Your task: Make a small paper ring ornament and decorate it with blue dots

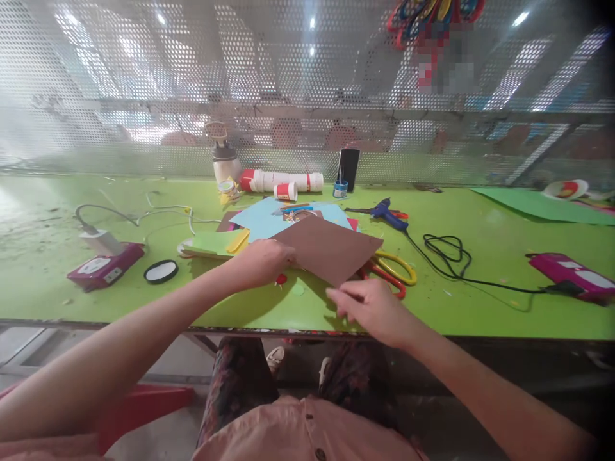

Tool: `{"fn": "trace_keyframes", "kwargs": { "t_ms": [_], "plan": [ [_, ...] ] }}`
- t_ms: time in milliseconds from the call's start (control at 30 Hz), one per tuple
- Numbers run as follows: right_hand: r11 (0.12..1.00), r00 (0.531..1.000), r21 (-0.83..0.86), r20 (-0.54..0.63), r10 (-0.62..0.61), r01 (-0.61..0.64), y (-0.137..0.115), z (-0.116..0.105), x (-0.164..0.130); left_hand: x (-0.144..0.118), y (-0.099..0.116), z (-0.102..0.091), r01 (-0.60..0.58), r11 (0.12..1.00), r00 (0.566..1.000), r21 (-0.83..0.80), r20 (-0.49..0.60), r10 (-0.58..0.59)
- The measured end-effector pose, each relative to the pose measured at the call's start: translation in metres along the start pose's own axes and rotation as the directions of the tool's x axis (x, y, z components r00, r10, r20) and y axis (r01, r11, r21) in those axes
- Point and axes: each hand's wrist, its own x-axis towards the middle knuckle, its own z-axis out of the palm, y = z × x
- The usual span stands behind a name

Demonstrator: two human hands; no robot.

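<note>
A sheet of brown paper (329,246) is tilted above the green table. My left hand (266,259) is closed on its left edge. At the sheet's near corner is my right hand (372,307), fingers curled and thumb side toward the paper; whether it grips the corner or anything else is hidden. Scissors with yellow and red handles (396,266) lie partly under the sheet's right side. Blue paper (257,218) is spread behind it, with blue pens (296,209) on top. A small red piece (281,279) lies below my left hand.
A blue glue gun (388,214) with a black cord lies right of the papers. Pink power sockets (571,275) sit at both sides. Paper cups (286,191), a bottle (225,163) and a phone (348,168) stand along the back, before a perforated metal screen (298,83).
</note>
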Motion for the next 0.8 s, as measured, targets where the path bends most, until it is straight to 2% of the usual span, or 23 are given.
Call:
{"fn": "trace_keyframes", "kwargs": {
  "t_ms": [67, 167, 300, 400, 567, 800],
  "plan": [
    [0.984, 0.992, -0.123, 0.043, -0.122, 0.126, -0.006, 0.011, -0.001, 0.001, 0.000, 0.000, -0.004, 1.000, 1.000, -0.015, -0.004, 0.004],
    [0.903, 0.944, -0.277, 0.128, -0.304, 0.328, -0.013, 0.023, 0.000, 0.003, 0.000, -0.002, -0.002, 1.000, 1.000, -0.029, -0.007, 0.002],
    [0.786, 0.876, -0.388, 0.235, -0.421, 0.481, -0.017, 0.031, 0.005, 0.005, 0.000, -0.005, 0.011, 0.999, 1.000, -0.037, -0.006, -0.011],
    [0.745, 0.869, -0.448, 0.238, -0.433, 0.494, -0.013, 0.037, 0.010, 0.005, 0.000, -0.006, 0.020, 0.999, 1.000, -0.038, -0.011, -0.021],
    [0.739, 0.901, -0.524, 0.156, -0.405, 0.423, -0.007, 0.043, 0.019, 0.003, 0.002, -0.005, 0.039, 0.999, 0.999, -0.029, -0.009, -0.039],
    [0.764, 0.913, -0.511, 0.122, -0.389, 0.394, -0.002, 0.040, 0.001, 0.001, 0.002, 0.000, 0.038, 0.999, 0.999, -0.029, -0.012, -0.038]
  ]
}}
